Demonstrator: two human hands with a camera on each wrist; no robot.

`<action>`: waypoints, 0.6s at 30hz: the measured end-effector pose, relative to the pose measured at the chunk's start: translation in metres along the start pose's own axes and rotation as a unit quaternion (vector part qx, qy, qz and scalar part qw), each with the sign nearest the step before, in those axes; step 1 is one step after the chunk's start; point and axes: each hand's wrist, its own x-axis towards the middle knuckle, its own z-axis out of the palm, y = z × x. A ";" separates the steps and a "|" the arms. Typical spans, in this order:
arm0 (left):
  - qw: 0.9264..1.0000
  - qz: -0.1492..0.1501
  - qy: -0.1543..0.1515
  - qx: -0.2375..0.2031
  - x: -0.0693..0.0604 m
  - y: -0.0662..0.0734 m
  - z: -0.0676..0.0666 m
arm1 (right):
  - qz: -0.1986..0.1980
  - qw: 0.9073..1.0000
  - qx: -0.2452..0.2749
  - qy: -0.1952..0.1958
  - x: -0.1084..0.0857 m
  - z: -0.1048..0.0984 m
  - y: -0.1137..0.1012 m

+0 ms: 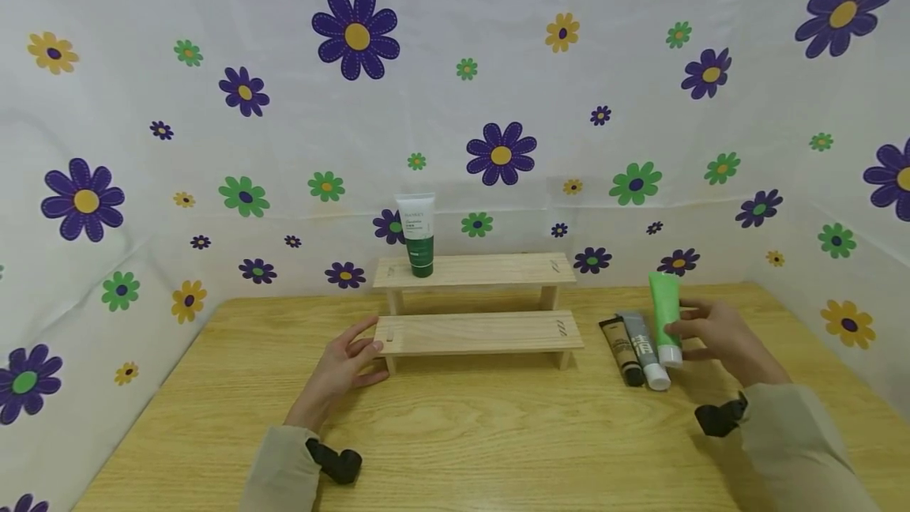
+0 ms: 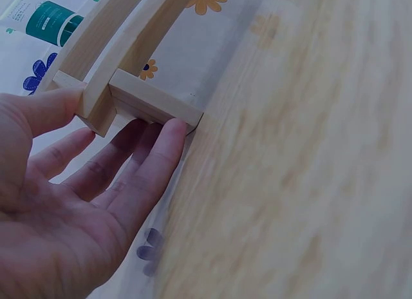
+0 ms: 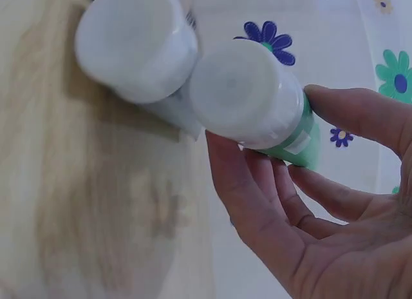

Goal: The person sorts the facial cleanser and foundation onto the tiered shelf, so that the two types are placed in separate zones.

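My right hand [image 1: 718, 332] holds a green squeeze tube [image 1: 665, 310] with a white cap, thumb on one side and fingers on the other. In the right wrist view the tube's white cap [image 3: 241, 93] faces the camera. Beside it on the table lie a grey tube [image 1: 642, 346] with a white cap and a tan tube [image 1: 622, 348] with a black cap. My left hand [image 1: 344, 366] grips the left end of a two-step wooden shelf [image 1: 476, 332]. The left wrist view shows the thumb at the board's edge and the fingers against the leg [image 2: 154, 99].
A white and green tube [image 1: 419, 235] stands cap down on the left part of the shelf's upper step. The shelf is on a wood-grain table [image 1: 455, 433], with a flower-patterned cloth [image 1: 426, 109] behind and at both sides.
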 end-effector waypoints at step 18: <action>1.000 0.000 0.002 -0.001 0.001 0.000 0.000 | -0.065 0.995 0.040 0.064 0.017 0.025 -0.045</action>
